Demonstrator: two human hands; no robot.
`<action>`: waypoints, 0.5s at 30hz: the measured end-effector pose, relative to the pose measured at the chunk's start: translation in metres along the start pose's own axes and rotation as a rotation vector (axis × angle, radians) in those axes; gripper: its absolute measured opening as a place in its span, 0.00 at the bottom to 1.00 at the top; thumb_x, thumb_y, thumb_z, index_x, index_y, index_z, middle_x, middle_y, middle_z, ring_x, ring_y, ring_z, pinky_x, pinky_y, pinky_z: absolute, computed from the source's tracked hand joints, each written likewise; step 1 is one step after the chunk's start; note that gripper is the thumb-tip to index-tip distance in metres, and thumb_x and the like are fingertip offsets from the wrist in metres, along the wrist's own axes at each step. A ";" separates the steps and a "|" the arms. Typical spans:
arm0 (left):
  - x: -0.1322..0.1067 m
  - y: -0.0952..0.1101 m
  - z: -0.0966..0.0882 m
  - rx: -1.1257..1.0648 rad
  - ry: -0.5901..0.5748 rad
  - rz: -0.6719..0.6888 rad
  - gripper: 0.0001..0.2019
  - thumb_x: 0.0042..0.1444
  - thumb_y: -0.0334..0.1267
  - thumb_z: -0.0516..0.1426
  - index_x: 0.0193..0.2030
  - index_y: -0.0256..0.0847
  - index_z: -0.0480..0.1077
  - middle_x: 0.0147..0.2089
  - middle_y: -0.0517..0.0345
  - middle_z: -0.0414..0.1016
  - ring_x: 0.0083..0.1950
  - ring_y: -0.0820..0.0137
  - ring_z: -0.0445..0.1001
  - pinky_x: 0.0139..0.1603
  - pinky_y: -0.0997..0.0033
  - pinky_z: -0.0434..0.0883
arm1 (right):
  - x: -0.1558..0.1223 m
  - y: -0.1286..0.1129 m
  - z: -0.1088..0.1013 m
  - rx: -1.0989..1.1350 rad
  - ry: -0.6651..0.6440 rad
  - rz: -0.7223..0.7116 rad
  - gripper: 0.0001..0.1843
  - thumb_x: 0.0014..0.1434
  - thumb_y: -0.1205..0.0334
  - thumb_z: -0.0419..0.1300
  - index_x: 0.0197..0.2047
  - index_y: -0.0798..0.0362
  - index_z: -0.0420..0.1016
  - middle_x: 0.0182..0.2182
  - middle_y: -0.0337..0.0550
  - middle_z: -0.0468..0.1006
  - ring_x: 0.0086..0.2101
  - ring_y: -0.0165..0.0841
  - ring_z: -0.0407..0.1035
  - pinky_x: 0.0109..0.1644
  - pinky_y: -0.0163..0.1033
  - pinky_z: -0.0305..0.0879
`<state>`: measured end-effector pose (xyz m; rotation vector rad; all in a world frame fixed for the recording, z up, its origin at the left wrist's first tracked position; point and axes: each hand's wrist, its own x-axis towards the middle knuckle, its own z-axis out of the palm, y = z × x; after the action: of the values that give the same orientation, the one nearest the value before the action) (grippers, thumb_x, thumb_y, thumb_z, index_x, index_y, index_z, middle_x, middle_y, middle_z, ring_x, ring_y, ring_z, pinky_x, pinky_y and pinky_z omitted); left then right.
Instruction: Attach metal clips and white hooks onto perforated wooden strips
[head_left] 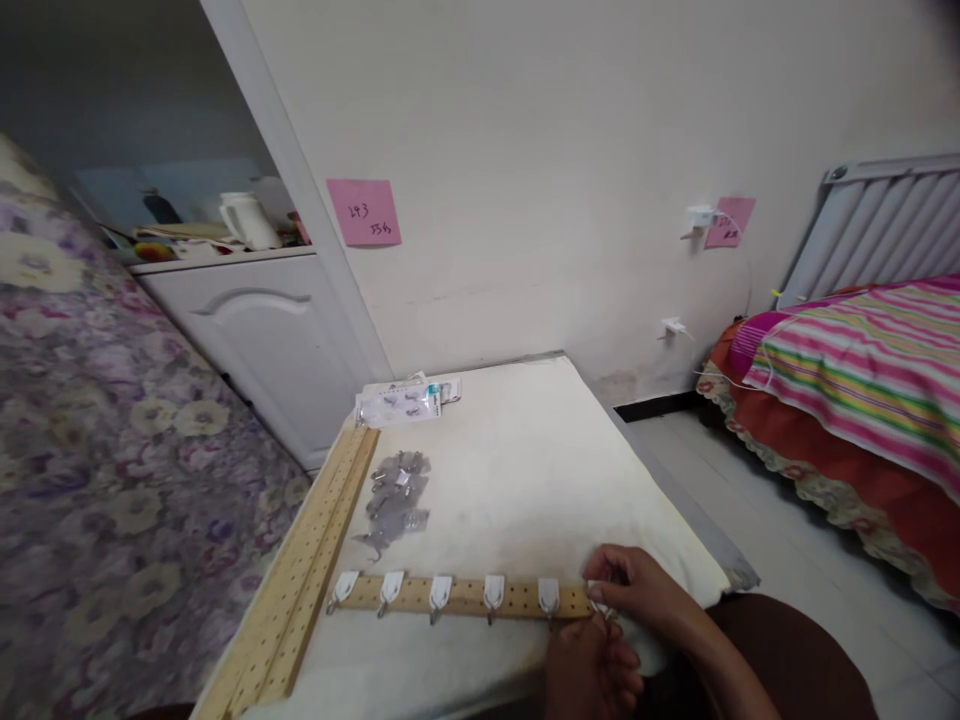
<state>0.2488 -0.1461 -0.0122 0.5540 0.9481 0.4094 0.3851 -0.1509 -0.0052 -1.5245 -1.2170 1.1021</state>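
Observation:
A narrow wooden strip with small holes [517, 598] lies across the near part of the table, with several white hooks [441, 592] set along it, their metal ends pointing toward me. At its right end, a white hook [602, 602] is partly covered by my fingers. My right hand [634, 585] comes in from the right, closed with thumb and fingers around this hook. From below, my left hand [592, 662] pinches at the hook's lower end, fingers curled. Beyond the strip lies a pile of clear plastic-backed hooks [397, 495].
Long perforated wooden strips [311, 560] lie along the table's left edge. Packaged hooks [397, 403] sit at the back left of the cloth-covered table [517, 450]. A floral curtain [112, 470] hangs left; a bed [862, 350] stands right. The wall [525, 200] rises behind.

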 end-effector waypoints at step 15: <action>-0.002 0.001 0.003 0.028 0.038 -0.006 0.14 0.48 0.46 0.59 0.27 0.37 0.64 0.18 0.60 0.70 0.15 0.76 0.65 0.17 0.78 0.55 | 0.002 0.004 0.002 0.042 -0.022 0.030 0.09 0.46 0.59 0.63 0.30 0.56 0.72 0.22 0.35 0.70 0.25 0.27 0.61 0.28 0.32 0.53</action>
<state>0.2504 -0.1475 -0.0086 0.5704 0.9931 0.4032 0.3844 -0.1495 -0.0101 -1.5069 -1.1825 1.1593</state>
